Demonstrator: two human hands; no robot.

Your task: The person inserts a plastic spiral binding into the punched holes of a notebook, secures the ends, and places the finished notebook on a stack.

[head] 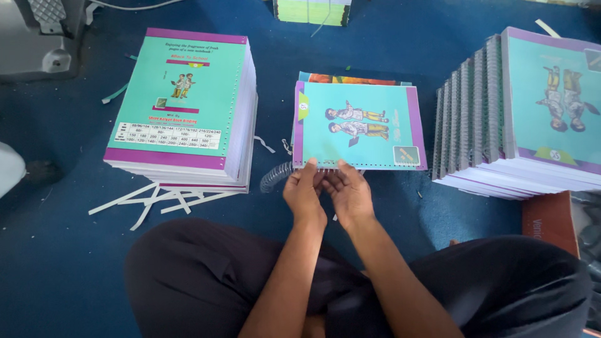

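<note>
A teal notebook (360, 125) with purple borders and 2 drawn figures on its cover lies on the blue floor (56, 263), near the middle, directly in front of the seated person's crossed legs (206, 275). Its punched edge faces the person, and a clear spiral coil (275, 176) sticks out from that edge at the near left corner. Both hands meet at this edge: the left hand (305, 194) and the right hand (350, 193) are side by side, touching, with fingertips pinching the punched edge and the coil there. Under the notebook another cover (350, 79) peeks out at the far side. To the left stands a tall stack of unbound notebooks (188, 100), with white paper strips (150, 200) scattered at its near edge. To the right, a fanned stack of spiral-bound notebooks (513, 112) rests beside a red-brown book (548, 222).
</note>
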